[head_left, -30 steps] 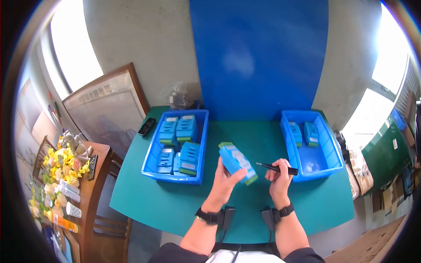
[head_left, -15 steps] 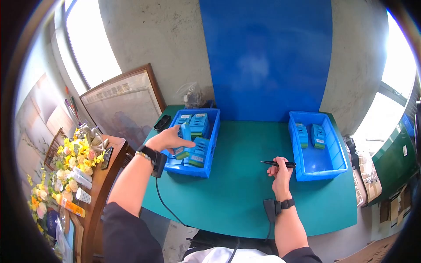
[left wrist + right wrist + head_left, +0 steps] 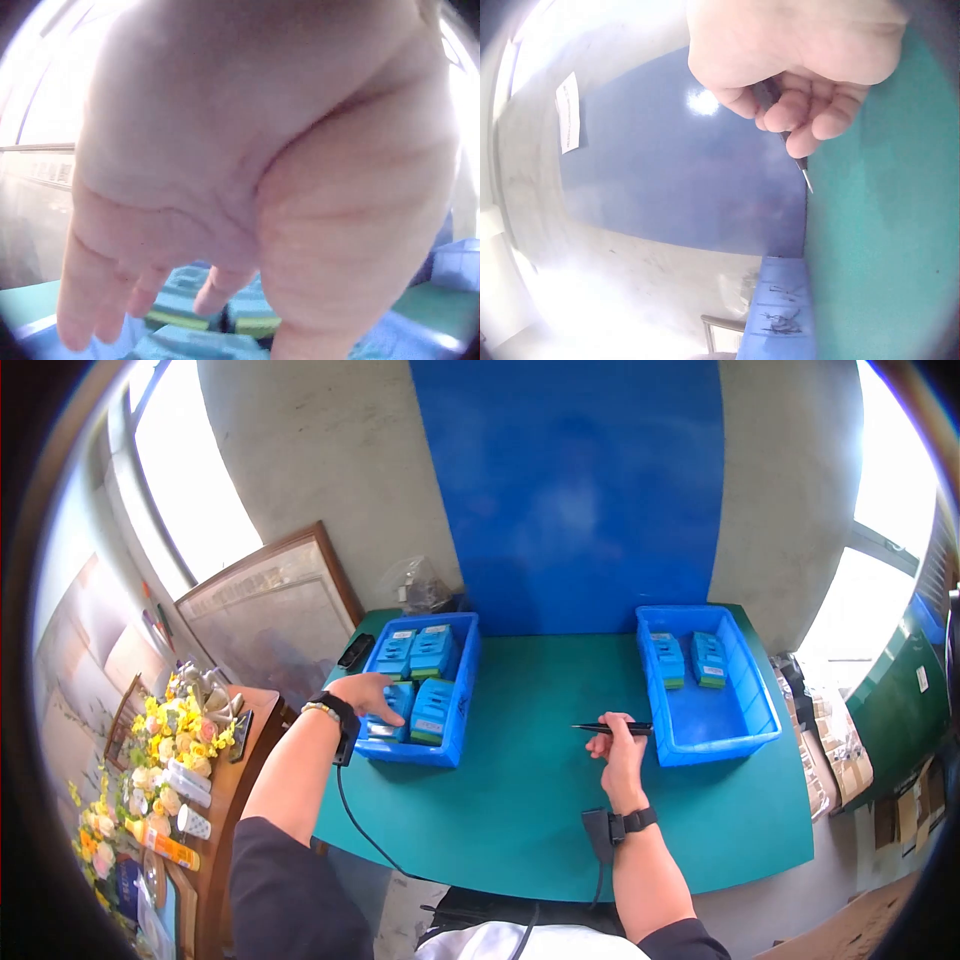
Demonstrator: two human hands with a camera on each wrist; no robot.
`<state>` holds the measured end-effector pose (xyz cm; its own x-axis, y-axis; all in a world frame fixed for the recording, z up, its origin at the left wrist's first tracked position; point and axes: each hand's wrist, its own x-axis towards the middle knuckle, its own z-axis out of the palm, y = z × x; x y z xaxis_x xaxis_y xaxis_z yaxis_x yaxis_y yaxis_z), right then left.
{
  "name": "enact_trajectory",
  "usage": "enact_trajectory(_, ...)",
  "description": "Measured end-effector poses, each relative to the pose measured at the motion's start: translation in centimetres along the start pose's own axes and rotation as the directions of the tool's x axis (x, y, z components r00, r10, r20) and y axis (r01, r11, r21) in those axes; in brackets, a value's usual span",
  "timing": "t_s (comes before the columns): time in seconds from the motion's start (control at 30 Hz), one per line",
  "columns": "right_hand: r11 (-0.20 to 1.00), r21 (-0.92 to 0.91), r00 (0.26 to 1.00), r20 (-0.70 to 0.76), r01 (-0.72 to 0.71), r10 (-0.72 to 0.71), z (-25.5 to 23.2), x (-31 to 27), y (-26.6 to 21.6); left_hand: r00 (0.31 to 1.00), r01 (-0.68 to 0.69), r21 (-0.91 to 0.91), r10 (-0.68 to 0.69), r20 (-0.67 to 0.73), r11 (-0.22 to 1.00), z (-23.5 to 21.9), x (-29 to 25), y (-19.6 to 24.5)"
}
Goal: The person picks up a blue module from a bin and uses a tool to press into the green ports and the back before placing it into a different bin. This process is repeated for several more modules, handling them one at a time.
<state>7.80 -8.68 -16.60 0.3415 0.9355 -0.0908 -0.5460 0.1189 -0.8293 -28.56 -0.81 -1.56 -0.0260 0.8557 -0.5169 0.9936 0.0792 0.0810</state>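
Note:
My left hand [image 3: 362,693] reaches into the left blue bin [image 3: 462,705], its fingers loosely extended at a blue block with green edges [image 3: 393,705]. In the left wrist view, blue-and-green blocks [image 3: 196,343] lie under the spread fingers of the left hand [image 3: 187,157], and its palm is bare. More such blocks [image 3: 432,650] fill the bin around it. Over the green table, my right hand [image 3: 622,755] grips a slim black pen-like tool [image 3: 632,729]. Its thin metal tip [image 3: 808,180] points away from the curled fingers in the right wrist view.
At the table's right stands a second blue bin [image 3: 752,700] with two blue-and-green blocks [image 3: 709,658] at its far end. A small black object [image 3: 355,652] and a clear plastic bag [image 3: 420,585] are near the left bin. Flowers [image 3: 195,720] stand on a wooden side table [image 3: 258,722].
The left hand carried a blue-and-green block from mid-table into the left bin and has loosened its fingers there. The right hand keeps the black tool beside the right bin.

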Motion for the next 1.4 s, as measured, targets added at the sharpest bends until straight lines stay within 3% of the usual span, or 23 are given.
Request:
enact_trajectory(0.03,1.000,-0.013,1.000,-0.004,0.000,0.000,-0.1,-0.1,-0.1,0.997,-0.060,0.053,0.062,-0.035,0.997,-0.4,0.2,0.5)
enact_trajectory(0.07,1.000,0.003,1.000,-0.016,0.000,0.000,0.1,-0.1,-0.1,0.964,-0.163,0.080,0.176,-0.198,0.983,-0.8,-0.3,1.4)
enact_trajectory(0.13,1.000,0.005,0.999,-0.033,-0.007,0.007,0.3,-0.1,-0.1,0.895,-0.168,0.124,0.205,-0.397,0.978,-2.1,-0.2,6.2)
enact_trajectory(0.17,1.000,-0.004,1.000,-0.028,-0.012,0.012,0.4,-0.2,-0.1,0.912,-0.302,-0.174,0.231,-0.340,0.937,-3.0,-1.2,9.4)
enact_trajectory(0.2,1.000,-0.013,1.000,-0.018,-0.019,0.019,0.6,-0.2,-0.2,0.921,-0.375,-0.464,0.268,-0.282,0.802,-3.7,-2.2,12.9)
enact_trajectory(0.27,0.997,-0.071,0.999,0.032,0.004,-0.001,0.3,0.1,0.6,0.831,-0.513,-0.717,0.481,-0.278,0.472,-3.2,-2.9,19.6)
enact_trajectory(0.33,0.995,-0.096,0.998,0.067,0.003,0.003,0.2,0.0,0.7,0.760,-0.530,-0.774,0.599,-0.253,0.346,-1.7,-1.5,25.9)
enact_trajectory(0.37,0.995,-0.097,0.997,0.073,0.007,0.000,0.1,0.1,1.0,0.727,-0.580,-0.720,0.640,-0.246,0.381,-0.6,-0.3,29.0)
enact_trajectory(0.43,0.995,-0.101,0.997,0.072,0.011,-0.004,-0.1,0.3,1.4,0.728,-0.662,-0.445,0.657,-0.194,0.603,1.1,1.9,35.1)
enact_trajectory(0.47,0.995,-0.102,0.998,0.065,0.010,-0.003,-0.1,0.3,1.5,0.588,-0.788,-0.021,0.741,-0.324,0.615,2.4,4.7,37.6)
enact_trajectory(0.5,0.990,-0.142,0.998,0.058,-0.004,0.012,-0.1,0.3,1.5,0.555,-0.741,0.239,0.773,-0.307,0.628,3.0,5.2,39.9)
enact_trajectory(0.57,0.981,-0.193,0.999,0.027,0.039,-0.035,0.3,-0.1,0.6,0.646,-0.600,0.389,0.710,-0.278,0.699,3.7,4.8,42.9)
enact_trajectory(0.6,0.978,-0.203,0.998,0.012,0.056,-0.054,0.4,-0.3,0.1,0.739,-0.538,0.399,0.643,-0.202,0.743,3.2,3.1,44.1)
enact_trajectory(0.7,0.911,-0.342,0.972,0.030,0.230,-0.234,-0.9,1.1,2.6,0.803,-0.481,0.491,0.590,-0.087,0.726,3.9,4.3,46.2)
enact_trajectory(0.8,0.985,-0.154,0.994,-0.069,0.075,-0.086,-1.0,1.0,2.9,0.832,-0.445,0.477,0.546,-0.092,0.758,4.9,6.1,47.0)
enact_trajectory(0.87,0.983,-0.170,0.996,-0.056,0.063,-0.073,-0.8,0.8,2.5,0.833,-0.452,0.401,0.537,-0.129,0.797,5.3,7.2,47.0)
enact_trajectory(0.93,0.965,-0.261,1.000,-0.027,-0.022,0.015,-0.7,1.4,3.0,0.778,-0.497,0.397,0.599,-0.190,0.771,5.4,6.7,46.6)
enact_trajectory(0.97,0.975,-0.220,0.999,-0.023,-0.030,0.025,-0.8,1.4,3.0,0.747,-0.519,0.394,0.627,-0.221,0.758,5.4,6.2,46.3)
enact_trajectory(1.07,0.993,-0.117,1.000,-0.014,-0.028,0.027,-0.2,0.4,0.9,0.790,-0.550,0.404,0.613,-0.034,0.731,3.9,2.5,45.7)
enact_trajectory(1.13,0.997,-0.078,1.000,-0.006,0.010,-0.010,-0.1,0.7,1.6,0.728,-0.646,0.356,0.685,0.023,0.675,3.7,3.1,45.6)
enact_trajectory(1.27,0.990,-0.109,0.995,0.025,-0.095,0.098,-0.4,0.7,0.9,0.556,-0.829,0.123,0.827,0.077,0.546,1.9,3.5,43.6)
enact_trajectory(1.33,0.995,-0.008,0.995,0.002,-0.104,0.104,-0.4,0.8,0.4,0.494,-0.869,0.021,0.868,0.043,0.494,0.4,3.0,41.5)
enact_trajectory(1.4,0.984,0.133,0.991,0.068,-0.120,0.112,-0.7,0.8,-0.3,0.446,-0.893,0.051,0.895,-0.019,0.447,-1.2,1.2,38.5)
